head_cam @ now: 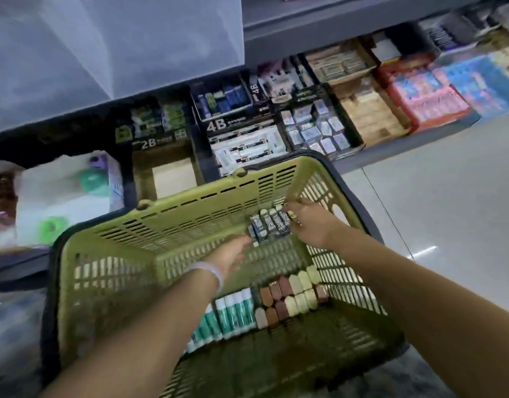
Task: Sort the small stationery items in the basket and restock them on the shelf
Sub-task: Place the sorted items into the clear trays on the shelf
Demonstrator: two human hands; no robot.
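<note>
Shelf (362,30): grey, runs across the top of the view; its lower level carries open display boxes of stock. A frosted plastic bin (104,44) occupies the upper left corner. Among the display boxes, one marked 2B (158,130) and one marked 4B (227,110) sit side by side near the middle; a red-edged tray of pink and blue packs (431,96) lies toward the right end.

Basket (207,214): green slotted plastic with a dark rim, standing on the floor (437,202) directly in front of the shelf's lower level.

Contents, by group. Glue sticks (230,314), green-and-white, lie in a row along the near wall of the basket, left of centre. Erasers (290,294), brown and cream blocks, are packed in rows just beside the glue sticks, toward the near right corner. Small dark packs marked 2B (272,222) stand in a short row at the far right corner.

Left hand (233,254): reaches into the basket, fingers relaxed and spread, fingertips just beside the near end of the 2B packs; contact cannot be confirmed. A pale band circles the wrist.

Right hand (308,219): fingers curled round the right end of the row of 2B packs, gripping them against the far right corner. The frame is motion-blurred; finer finger detail cannot be determined.
</note>
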